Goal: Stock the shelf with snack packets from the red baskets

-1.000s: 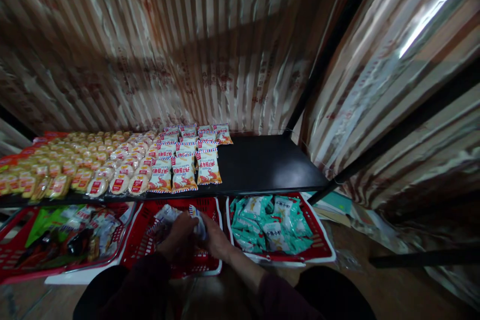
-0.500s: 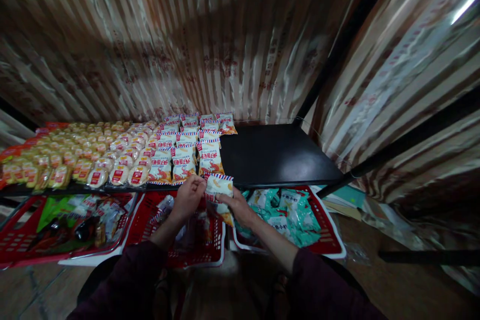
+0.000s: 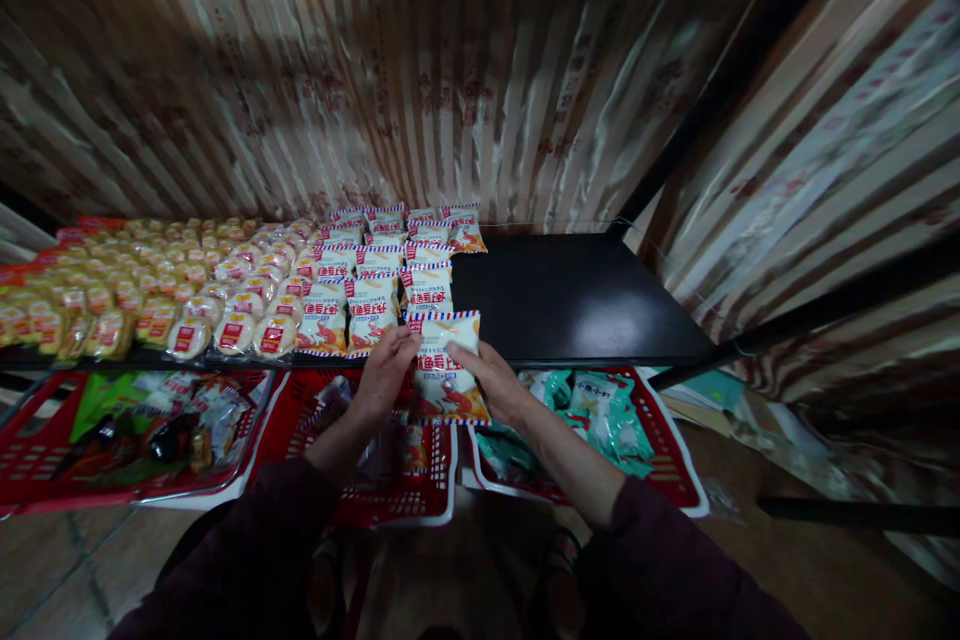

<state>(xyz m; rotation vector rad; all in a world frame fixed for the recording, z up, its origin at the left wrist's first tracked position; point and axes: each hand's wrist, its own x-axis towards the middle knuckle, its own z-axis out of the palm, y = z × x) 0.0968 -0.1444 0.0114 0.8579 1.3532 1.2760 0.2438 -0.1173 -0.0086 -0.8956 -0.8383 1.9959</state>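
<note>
In the head view, the left hand [image 3: 386, 372] and right hand [image 3: 496, 382] grip a white, red and orange rectangular plastic snack bag [image 3: 441, 388] by opposite sides. It is at the flat black shelf [image 3: 570, 290]'s front edge, near 3 red plastic baskets [image 3: 433, 500].

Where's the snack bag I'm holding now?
In the head view, just below centre, the snack bag is between your left hand and right hand, by the front shelf edge.

A black shelf [image 3: 577, 290] carries snack bags [image 3: 372, 305] and round packets [image 3: 234, 332].
</note>
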